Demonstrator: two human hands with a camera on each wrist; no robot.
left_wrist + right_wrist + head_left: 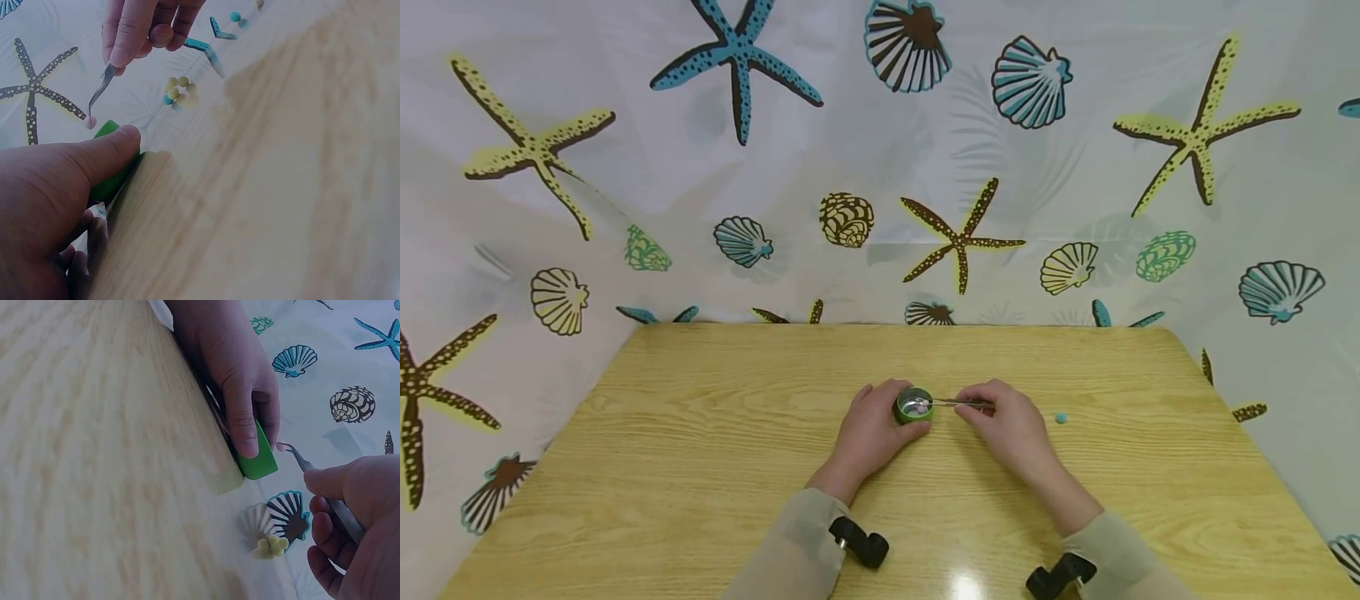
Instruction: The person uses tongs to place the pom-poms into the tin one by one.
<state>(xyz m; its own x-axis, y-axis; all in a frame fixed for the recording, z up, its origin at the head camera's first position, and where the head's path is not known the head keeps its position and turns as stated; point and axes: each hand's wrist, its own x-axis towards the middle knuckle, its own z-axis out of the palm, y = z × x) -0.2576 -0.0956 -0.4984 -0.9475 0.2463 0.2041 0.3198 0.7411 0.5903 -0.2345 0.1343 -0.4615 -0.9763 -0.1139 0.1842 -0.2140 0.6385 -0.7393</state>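
My left hand (874, 427) holds a small round green tin (901, 416) on the table, fingers and thumb around its sides. Its silvery inside shows from above. In my right hand (1013, 425) are metal tweezers (951, 402), pinched between thumb and fingers and pointing left. Their bent tips grip a small pale pink bead (91, 122) just over the tin's open top. The left wrist view shows the green tin (112, 181) partly behind my left thumb. A blue bead (1061, 417) lies to the right of my right hand.
Small yellow beads (182, 81) lie together with a blue one (167, 99) in the left wrist view; the right wrist view also shows a yellow cluster (272, 546). The wooden table (715, 450) meets a shell-and-starfish cloth (805, 283) at its back and sides.
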